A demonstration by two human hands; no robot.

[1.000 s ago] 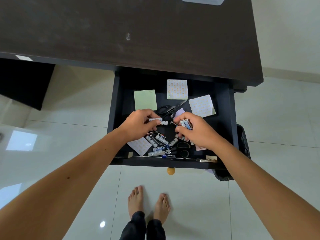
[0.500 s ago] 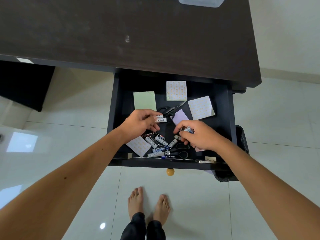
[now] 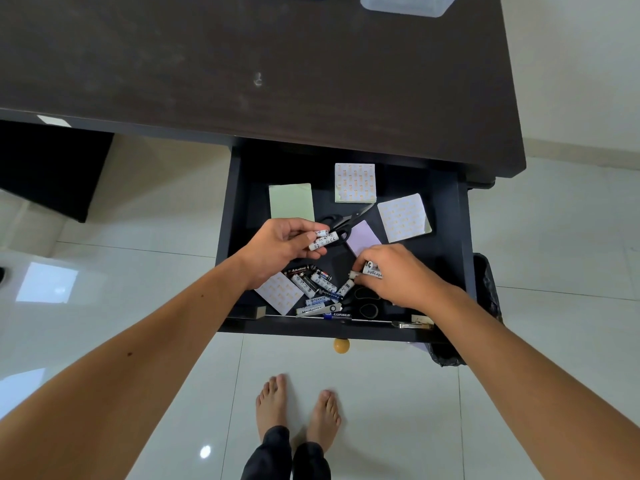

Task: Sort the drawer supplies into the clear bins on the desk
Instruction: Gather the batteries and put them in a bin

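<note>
Lifted a little higher over the open drawer (image 3: 464, 244) since a second ago, left hand (image 3: 277, 249) with grip clamped on two white batteries (image 3: 322, 239); dropped lower toward the loose heap, right hand (image 3: 398, 275) with grip pinched round more white batteries (image 3: 372, 270) and fingertips down at another one. Early in the sort, by the look of it: clear bins (image 3: 405, 5) visible only as edges at the far rim of the bench (image 3: 242, 64), too cropped to say what sits inside. Still lying in the drawer: a cluster of batteries (image 3: 311, 282) near the front, between the two hands; black scissors (image 3: 343, 221) behind the left hand; a second pair of scissors (image 3: 367, 304) under the right wrist; a green pad (image 3: 291, 202), a lilac pad (image 3: 363, 237) and patterned sticky-note pads (image 3: 355, 183); small metal bits along the front rail, too small to name. Batteries only being gathered at present; paper, scissors and the rest untouched. Most of the job left, likely several trips up to the bench.
</note>
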